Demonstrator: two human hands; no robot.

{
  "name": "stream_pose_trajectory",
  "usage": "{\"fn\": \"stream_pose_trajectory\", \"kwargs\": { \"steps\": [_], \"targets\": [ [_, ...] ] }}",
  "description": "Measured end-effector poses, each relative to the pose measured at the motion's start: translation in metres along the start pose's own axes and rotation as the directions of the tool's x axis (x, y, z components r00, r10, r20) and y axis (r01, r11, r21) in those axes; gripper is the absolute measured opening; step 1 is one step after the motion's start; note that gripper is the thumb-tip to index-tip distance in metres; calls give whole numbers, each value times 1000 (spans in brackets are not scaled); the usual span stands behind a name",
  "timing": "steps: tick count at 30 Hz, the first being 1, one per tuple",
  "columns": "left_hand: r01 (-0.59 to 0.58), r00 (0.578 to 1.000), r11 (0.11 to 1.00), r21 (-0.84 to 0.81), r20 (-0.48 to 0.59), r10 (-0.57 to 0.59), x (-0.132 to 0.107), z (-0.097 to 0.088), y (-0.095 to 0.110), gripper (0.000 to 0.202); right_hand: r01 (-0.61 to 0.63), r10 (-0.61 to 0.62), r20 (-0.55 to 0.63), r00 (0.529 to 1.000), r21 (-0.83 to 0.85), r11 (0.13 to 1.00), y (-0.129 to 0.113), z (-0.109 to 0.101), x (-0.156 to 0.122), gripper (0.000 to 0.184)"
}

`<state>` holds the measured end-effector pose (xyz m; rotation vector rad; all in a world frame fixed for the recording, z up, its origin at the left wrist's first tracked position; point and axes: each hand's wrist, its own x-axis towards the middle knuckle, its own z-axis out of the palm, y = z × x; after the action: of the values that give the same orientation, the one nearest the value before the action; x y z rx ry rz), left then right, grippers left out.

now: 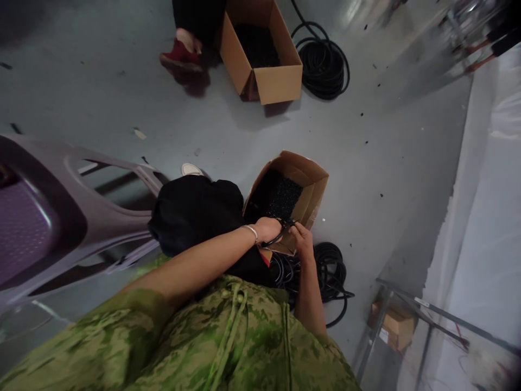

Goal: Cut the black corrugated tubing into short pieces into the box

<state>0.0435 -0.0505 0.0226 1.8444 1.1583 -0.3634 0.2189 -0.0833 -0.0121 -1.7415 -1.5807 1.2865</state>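
My left hand (268,230), with a bracelet at the wrist, is closed around a black hose (273,239) that loops beneath it. Close beside it on the right, my right hand (302,240) has its fingers pinched on the black hose where it passes between the hands. The detail there is small and dark, so I cannot make out whether a tool is also held. Both hands are over the near edge of an open cardboard box (316,191), which holds many small black pieces (285,196). A coil of black hose (330,266) lies on the floor by my right forearm.
A purple and grey plastic chair (109,212) stands at the left. Ahead are another cardboard box (280,84) with black pieces, a second hose coil (325,68) and a person's red shoe (181,57). A metal frame (376,326) and a small carton (396,326) are at lower right.
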Motion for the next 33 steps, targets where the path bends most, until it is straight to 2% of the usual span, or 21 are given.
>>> {"fn": "stream_pose_trajectory", "kwargs": {
  "steps": [10,16,21,26,33],
  "targets": [
    [15,1000,1000,4,22,-15,0,-1,0,34,38,-39,-38,999,-23,999,4,2,-1,28],
    [-6,1000,999,35,-19,6,3,5,-1,31,46,-50,-59,997,-73,996,14,5,-3,28],
    [-30,996,997,66,-80,36,2,9,-1,33,29,-40,-131,991,-87,996,28,6,1,32],
    [-10,995,996,91,-94,19,1,10,-1,33,26,-41,-158,987,-99,995,41,8,8,37],
    [5,993,997,72,-117,4,10,19,-5,29,41,-81,-137,987,-273,961,49,10,17,34]
  ]
}}
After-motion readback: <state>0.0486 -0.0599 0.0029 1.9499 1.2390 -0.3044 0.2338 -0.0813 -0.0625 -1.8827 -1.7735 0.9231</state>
